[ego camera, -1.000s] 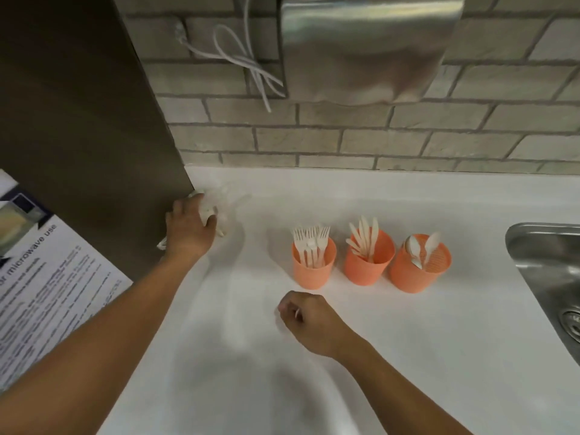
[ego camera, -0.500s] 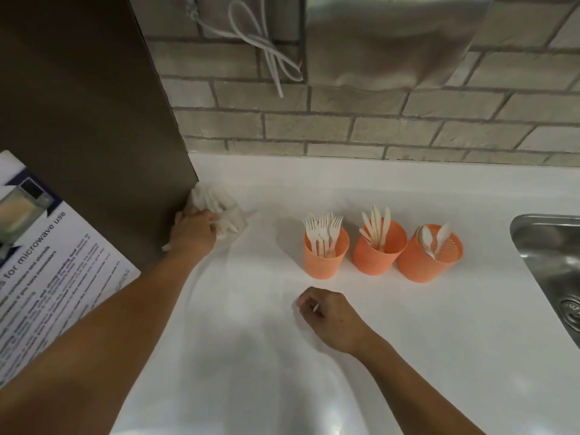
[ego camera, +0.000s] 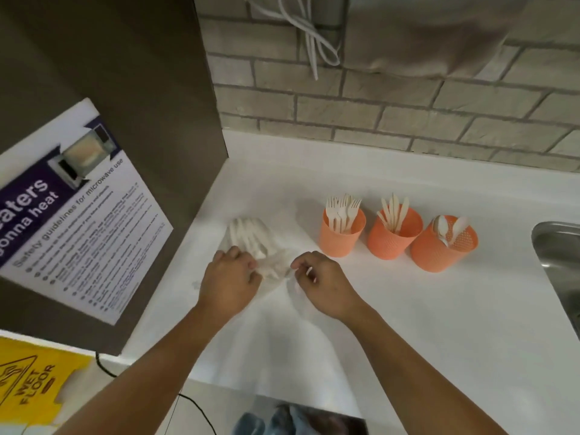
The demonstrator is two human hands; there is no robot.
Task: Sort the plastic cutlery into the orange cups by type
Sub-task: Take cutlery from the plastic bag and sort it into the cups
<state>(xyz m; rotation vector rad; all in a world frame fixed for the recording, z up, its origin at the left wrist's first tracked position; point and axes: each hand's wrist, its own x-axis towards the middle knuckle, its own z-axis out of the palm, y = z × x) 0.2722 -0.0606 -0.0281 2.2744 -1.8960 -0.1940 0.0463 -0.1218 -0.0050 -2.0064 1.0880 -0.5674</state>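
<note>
Left hand grips cutlery bag, dragged nearer, right hand now pinching it

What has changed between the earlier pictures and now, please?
The left hand has dragged the clear bag of cutlery away from the dark panel toward the person, gripping it. The right hand has moved left and pinches its near end. The three orange cups stayed put.
</note>
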